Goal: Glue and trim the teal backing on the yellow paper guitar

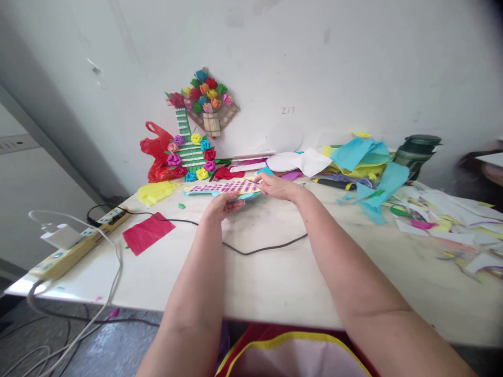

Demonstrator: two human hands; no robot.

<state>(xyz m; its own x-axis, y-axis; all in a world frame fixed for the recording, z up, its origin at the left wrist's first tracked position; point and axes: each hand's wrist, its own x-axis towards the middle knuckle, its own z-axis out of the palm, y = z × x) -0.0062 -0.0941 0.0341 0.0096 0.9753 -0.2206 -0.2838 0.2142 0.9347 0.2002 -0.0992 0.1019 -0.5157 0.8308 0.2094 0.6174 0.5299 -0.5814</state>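
Observation:
A flat woven paper piece, purple and pale yellow with light blue along its lower edge, is held just above the table, tilted almost edge-on to me. My left hand grips its near edge from below, fingers curled under it. At the piece's right end, the fingers of my right hand are pinched together over the surface. A thin dark line shows at those fingertips, too small to name. Behind the hands lie white paper cutouts and a bit of blue paper.
A green striped craft with paper flowers leans on the wall beside a red plastic bag. A power strip, red paper and black cable lie leftward and in front. Rightward are a cutter, paper scraps and a bottle.

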